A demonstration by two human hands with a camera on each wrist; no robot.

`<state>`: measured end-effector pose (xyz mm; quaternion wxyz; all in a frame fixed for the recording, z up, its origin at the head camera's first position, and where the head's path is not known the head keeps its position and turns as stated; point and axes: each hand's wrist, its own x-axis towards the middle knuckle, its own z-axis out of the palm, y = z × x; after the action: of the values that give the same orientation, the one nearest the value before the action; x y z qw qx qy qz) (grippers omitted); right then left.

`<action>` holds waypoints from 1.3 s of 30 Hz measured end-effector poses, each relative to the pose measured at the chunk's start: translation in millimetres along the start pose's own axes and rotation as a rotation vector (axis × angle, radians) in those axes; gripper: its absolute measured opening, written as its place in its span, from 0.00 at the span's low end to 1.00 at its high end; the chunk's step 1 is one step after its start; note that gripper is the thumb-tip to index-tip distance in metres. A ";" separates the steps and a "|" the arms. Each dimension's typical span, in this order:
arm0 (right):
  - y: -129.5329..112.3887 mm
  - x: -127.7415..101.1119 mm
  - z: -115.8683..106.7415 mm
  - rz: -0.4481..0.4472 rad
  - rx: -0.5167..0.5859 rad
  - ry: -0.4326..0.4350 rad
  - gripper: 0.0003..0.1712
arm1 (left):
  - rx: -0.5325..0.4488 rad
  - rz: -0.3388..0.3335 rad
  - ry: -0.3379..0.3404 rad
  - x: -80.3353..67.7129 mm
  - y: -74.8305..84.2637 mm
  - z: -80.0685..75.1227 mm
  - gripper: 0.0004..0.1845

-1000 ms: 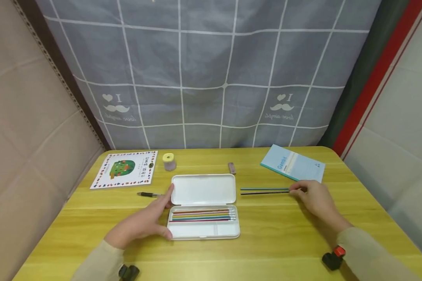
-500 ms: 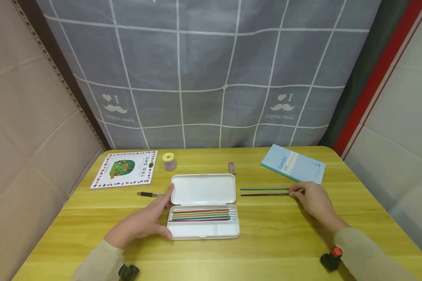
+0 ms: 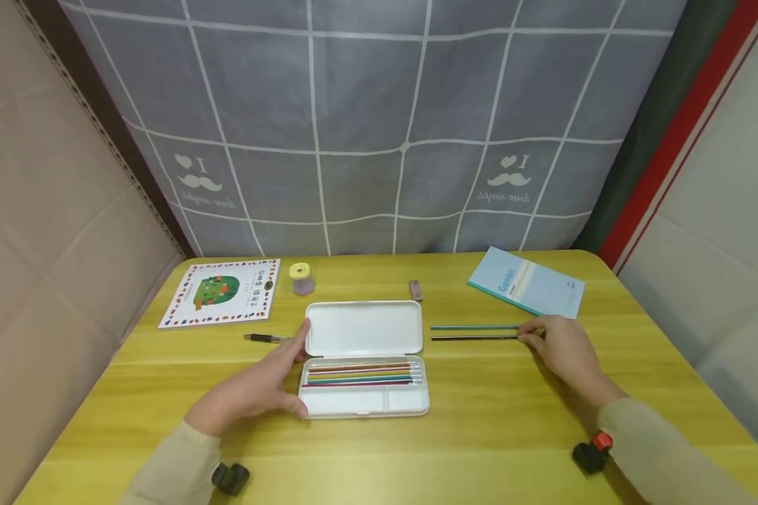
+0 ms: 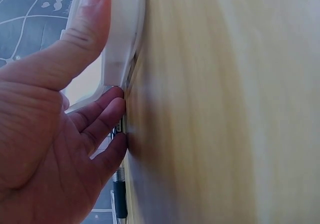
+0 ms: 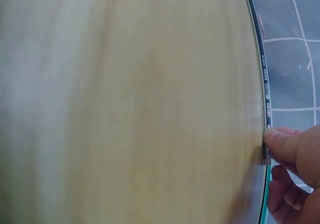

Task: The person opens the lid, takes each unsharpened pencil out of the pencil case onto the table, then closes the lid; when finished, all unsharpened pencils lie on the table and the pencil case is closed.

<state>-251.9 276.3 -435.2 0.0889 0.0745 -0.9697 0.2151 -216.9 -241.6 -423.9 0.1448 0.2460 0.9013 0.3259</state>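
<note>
An open white pencil case [image 3: 361, 327] lies mid-table, with several coloured pencils [image 3: 360, 374] in its tray. My left hand [image 3: 253, 391] rests against the case's left side, its thumb [image 4: 75, 39] on the front rim and its straight fingers [image 4: 102, 119] at the hinge edge. To the right of the case lie a black pencil [image 3: 474, 338] and, just behind it, a teal pencil [image 3: 474, 327]. My right hand [image 3: 559, 347] pinches the black pencil's right end, and in the right wrist view the thumb [image 5: 280, 144] presses on the black pencil [image 5: 263, 79].
A black pen [image 3: 267, 338] lies left of the case, by my left fingertips. Along the table's far side are a picture book [image 3: 221, 301], a yellow-lidded sharpener [image 3: 301, 278], a small eraser [image 3: 415, 290] and a blue notebook [image 3: 527, 289]. A grey checked curtain hangs behind.
The head view has tipped a little, so everything sits slightly higher in the frame. Both hands keep their places at the case and the pencil end.
</note>
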 end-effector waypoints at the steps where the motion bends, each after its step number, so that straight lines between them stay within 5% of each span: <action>1: -0.1 0.2 0.1 0.004 -0.003 0.000 0.03 | -0.001 0.003 0.001 0.2 0.0 -0.1 0.79; 28: -4.0 1.8 -2.8 0.034 -0.034 -0.021 0.05 | -0.011 -0.009 -0.019 2.0 -3.0 -1.6 0.79; 39: -20.4 1.7 -10.8 -0.015 -0.016 0.091 0.13 | 0.001 0.000 -0.016 3.2 -3.9 -2.8 0.79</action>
<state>-248.4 262.5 -417.0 0.1350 0.0713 -0.9657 0.2099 -222.1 -244.0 -424.8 0.1517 0.2485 0.9004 0.3234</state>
